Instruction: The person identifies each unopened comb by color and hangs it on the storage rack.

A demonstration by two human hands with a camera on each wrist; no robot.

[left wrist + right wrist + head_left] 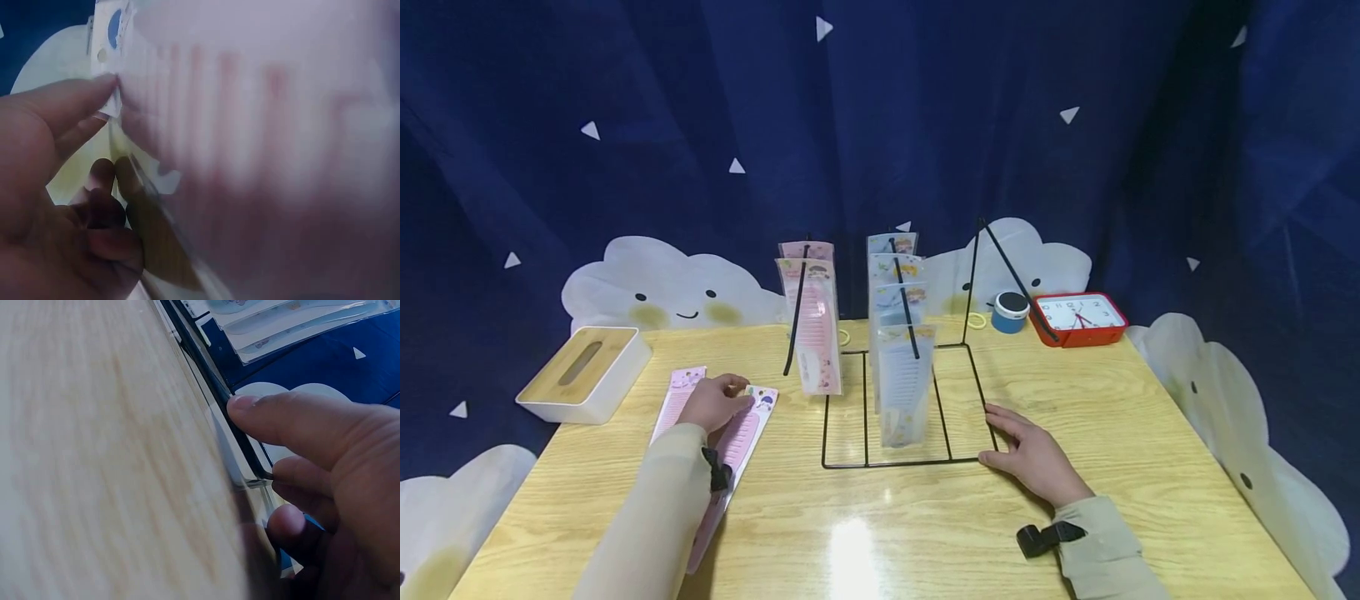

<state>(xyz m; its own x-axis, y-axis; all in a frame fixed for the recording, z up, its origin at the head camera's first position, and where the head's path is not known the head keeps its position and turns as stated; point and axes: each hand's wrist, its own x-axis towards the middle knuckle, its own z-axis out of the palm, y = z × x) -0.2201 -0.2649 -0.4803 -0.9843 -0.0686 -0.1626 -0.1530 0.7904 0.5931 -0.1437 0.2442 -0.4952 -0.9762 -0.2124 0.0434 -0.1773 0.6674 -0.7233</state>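
Observation:
My left hand [713, 405] pinches the upper end of a packaged pink comb [742, 442], which slants up off the table. In the left wrist view the thumb [94, 92] lies against the edge of the clear package. Beside it, partly hidden by the hand, another packaged pink comb [683, 385] lies on the table. A black wire display rack [887, 463] stands in the middle; my right hand [1033, 454] grips its front right corner between thumb and fingers. Packaged pink combs [817, 333] hang from its left hook, and several packaged blue combs [904, 392] hang from the middle one. The right hook [1018, 282] carries nothing.
A white tissue box [613, 379] with a wooden lid sits at the left. Behind the rack, at the right, are a small blue cylinder [1009, 317], a yellow ring [976, 321] and a red clock [1081, 335]. A dark blue curtain [880, 108] hangs behind the wooden table [775, 533].

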